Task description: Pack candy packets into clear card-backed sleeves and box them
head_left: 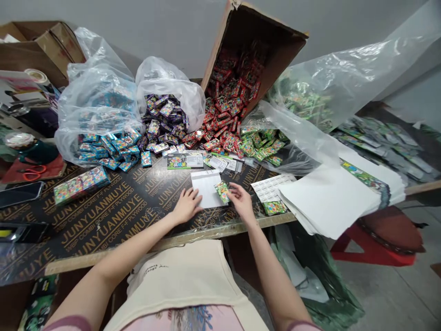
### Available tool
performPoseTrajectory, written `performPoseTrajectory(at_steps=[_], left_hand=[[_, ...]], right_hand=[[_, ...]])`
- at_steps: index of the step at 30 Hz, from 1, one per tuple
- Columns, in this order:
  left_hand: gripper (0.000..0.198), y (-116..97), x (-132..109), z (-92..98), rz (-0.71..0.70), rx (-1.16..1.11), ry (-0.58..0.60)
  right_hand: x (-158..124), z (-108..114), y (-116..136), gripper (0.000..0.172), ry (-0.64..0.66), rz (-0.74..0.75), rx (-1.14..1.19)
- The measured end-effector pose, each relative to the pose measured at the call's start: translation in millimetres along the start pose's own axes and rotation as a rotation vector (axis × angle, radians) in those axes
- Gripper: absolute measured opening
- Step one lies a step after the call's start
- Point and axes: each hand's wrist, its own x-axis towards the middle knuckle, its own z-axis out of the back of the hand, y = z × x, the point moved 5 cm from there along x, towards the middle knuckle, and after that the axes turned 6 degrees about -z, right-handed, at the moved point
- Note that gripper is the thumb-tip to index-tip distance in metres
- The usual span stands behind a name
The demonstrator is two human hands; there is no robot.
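Observation:
My left hand (188,205) lies on the left edge of a white sheet (206,186), fingers stretched out and resting on it. Between thumb and fingertips, my right hand (241,202) holds a small green printed packet (221,192) over the sheet's right side. Just beyond the sheet lie a green-and-black printed card (184,161) and several small white slips (220,163). To the right of my right hand sits a sheet of white labels (274,187), with another green packet (274,208) at its near end.
Along the back are heaps of blue packets (117,147), purple packets (165,117), red packets (225,117) and green packets (265,145). A tilted cardboard box (285,41) stands behind. White sheets (330,197) overhang the right edge. A phone (20,195) and red-handled scissors (32,172) lie left.

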Motion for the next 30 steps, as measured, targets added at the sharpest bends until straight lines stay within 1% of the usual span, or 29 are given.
performPoseTrajectory(at_steps=[1,2,4,5,6,7,9,11,12,13,14,15,16,17,18,19,20,21,23,24,26,27,28,30], left_hand=[[0.043,-7,-6,-8.4,-0.010,0.002,0.008],[0.045,-13,-12,-15.2,-0.022,-0.007,0.016],[0.045,-20,-18,-20.1,-0.035,-0.048,0.030],[0.043,-18,-17,-16.1,-0.030,-0.067,0.024],[0.039,-13,-13,-7.1,-0.014,-0.080,0.001],[0.036,-4,-5,7.0,0.012,-0.082,-0.039],[0.032,20,18,46.2,0.077,-0.050,-0.158],[0.036,46,46,88.3,0.131,-0.015,-0.268],[0.041,58,58,106.2,0.164,-0.037,-0.322],[0.044,68,69,120.4,0.201,-0.088,-0.378],[0.046,75,77,129.8,0.238,-0.153,-0.429],[0.044,80,81,134.0,0.274,-0.220,-0.475],[0.039,82,83,133.3,0.305,-0.278,-0.511],[0.034,83,81,128.5,0.331,-0.319,-0.536],[0.030,83,77,121.1,0.355,-0.345,-0.553],[0.030,83,69,112.2,0.379,-0.361,-0.564],[0.033,84,60,103.6,0.408,-0.377,-0.580],[0.040,86,48,96.5,0.442,-0.402,-0.610],[0.061,92,21,89.0,0.507,-0.537,-0.724],[0.073,94,8,88.3,0.522,-0.646,-0.792],[0.091,91,-12,91.1,0.480,-0.903,-0.879],[0.094,85,-19,94.0,0.428,-1.023,-0.884],[0.092,77,-23,97.0,0.372,-1.124,-0.857],[0.082,55,-27,99.6,0.294,-1.335,-0.740]], right_hand=[[-1,-7,3,0.042,0.038,0.019,-0.065],[-1,-10,5,0.036,0.041,0.046,-0.155],[4,-11,11,0.028,-0.033,0.117,-0.333],[9,-10,16,0.027,-0.082,0.158,-0.389],[16,-11,21,0.027,-0.120,0.199,-0.417],[25,-14,27,0.028,-0.137,0.236,-0.424],[48,-27,42,0.029,-0.128,0.300,-0.429],[75,-49,56,0.030,-0.086,0.329,-0.477],[88,-63,64,0.033,-0.052,0.334,-0.523],[101,-77,71,0.039,-0.013,0.337,-0.579],[113,-92,78,0.049,0.033,0.345,-0.637],[124,-107,86,0.060,0.084,0.362,-0.686],[132,-121,93,0.071,0.137,0.389,-0.718],[139,-132,100,0.080,0.184,0.414,-0.722],[146,-141,107,0.085,0.218,0.430,-0.703],[151,-147,114,0.085,0.238,0.434,-0.668],[155,-150,120,0.078,0.244,0.428,-0.626],[159,-152,125,0.064,0.240,0.411,-0.585],[160,-153,134,0.031,0.228,0.374,-0.518],[156,-155,138,0.023,0.231,0.367,-0.499],[137,-160,143,0.027,0.270,0.344,-0.380],[121,-165,144,0.031,0.315,0.317,-0.270],[101,-170,144,0.033,0.374,0.280,-0.140],[56,-182,140,0.038,0.495,0.188,0.091]])
